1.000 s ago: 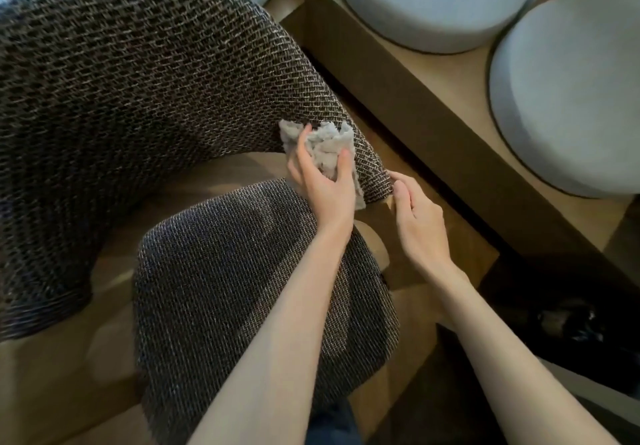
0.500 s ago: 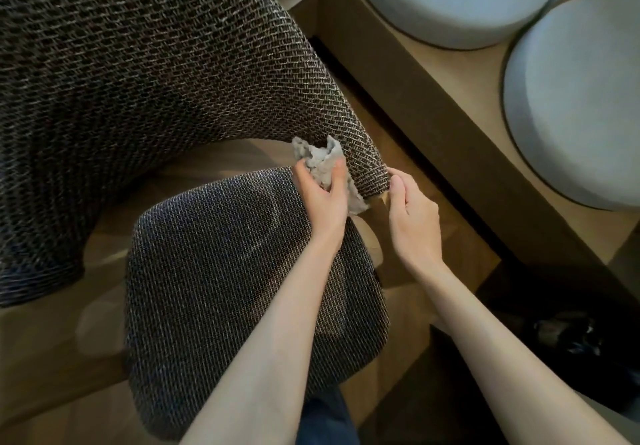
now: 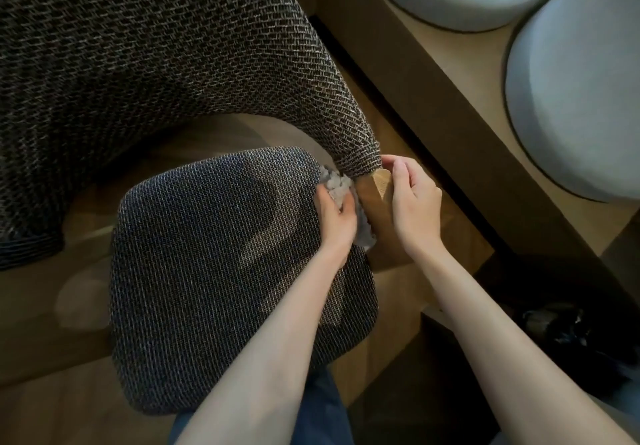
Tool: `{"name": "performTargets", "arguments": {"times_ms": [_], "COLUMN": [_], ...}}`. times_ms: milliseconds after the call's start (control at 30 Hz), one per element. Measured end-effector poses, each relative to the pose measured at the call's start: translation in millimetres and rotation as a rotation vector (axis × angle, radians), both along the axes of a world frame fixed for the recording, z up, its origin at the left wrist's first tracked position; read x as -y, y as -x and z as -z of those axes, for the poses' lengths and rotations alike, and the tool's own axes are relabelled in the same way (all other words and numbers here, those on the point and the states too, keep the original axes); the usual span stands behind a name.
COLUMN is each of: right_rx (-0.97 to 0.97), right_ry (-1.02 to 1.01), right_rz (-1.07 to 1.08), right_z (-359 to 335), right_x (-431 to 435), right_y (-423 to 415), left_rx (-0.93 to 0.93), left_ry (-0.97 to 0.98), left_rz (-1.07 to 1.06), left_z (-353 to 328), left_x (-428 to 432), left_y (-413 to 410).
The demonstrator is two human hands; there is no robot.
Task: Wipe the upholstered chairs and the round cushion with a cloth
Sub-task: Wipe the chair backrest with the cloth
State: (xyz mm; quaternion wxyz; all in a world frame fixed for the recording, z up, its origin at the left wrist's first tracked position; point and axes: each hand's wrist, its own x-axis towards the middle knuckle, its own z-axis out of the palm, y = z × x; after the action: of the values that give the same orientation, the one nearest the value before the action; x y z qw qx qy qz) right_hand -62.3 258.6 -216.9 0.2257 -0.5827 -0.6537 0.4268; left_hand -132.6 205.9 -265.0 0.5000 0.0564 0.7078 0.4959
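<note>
Left hand [image 3: 334, 217], fingers curled round crumpled pale grey cloth [image 3: 336, 185], works it between dark woven seat cushion [image 3: 214, 271] and light wooden arm post [image 3: 381, 181]; right hand [image 3: 414, 202] grips post top below dark woven curved backrest [image 3: 156, 46], likely steadying chair.

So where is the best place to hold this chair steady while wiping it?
On the bare wooden stub below the woven backrest end, coming from the right: it looks rigid, narrow and exposed, and the cloth occupies its left side. The right hand grips it there.
</note>
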Motion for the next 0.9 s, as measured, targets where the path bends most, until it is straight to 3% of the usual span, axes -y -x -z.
{"name": "performTargets", "arguments": {"times_ms": [133, 233, 333, 500, 633, 800, 900], "right_rx": [-0.013, -0.106, -0.097, -0.037, -0.026, -0.040, -0.066], "right_ry": [-0.002, 0.253, 0.431, 0.419, 0.406, 0.370, 0.378], "right_rz": [0.034, 0.029, -0.077, -0.049, 0.024, 0.017, 0.013], "right_z": [-2, -6, -10, -9, 1, 4, 3], "right_x": [-1, -8, -5, 12, 15, 16, 18], "right_y": [-2, -8, -22, -28, -27, -28, -28], "left_rx": [-0.079, -0.175, -0.193, -0.027, -0.037, 0.051, 0.004], "left_ry": [-0.188, -0.303, -0.226, 0.010, 0.114, 0.007, -0.109], "left_rz": [-0.006, 0.027, 0.068, 0.257, 0.197, 0.050, -0.052], "left_z": [-30, -46, -37, 2, 18, 6, -17], "left_x": [20, 31, 35, 54, 51, 49, 41], "left_y": [-12, -23, -33, -53, -63, -59, -51]}}
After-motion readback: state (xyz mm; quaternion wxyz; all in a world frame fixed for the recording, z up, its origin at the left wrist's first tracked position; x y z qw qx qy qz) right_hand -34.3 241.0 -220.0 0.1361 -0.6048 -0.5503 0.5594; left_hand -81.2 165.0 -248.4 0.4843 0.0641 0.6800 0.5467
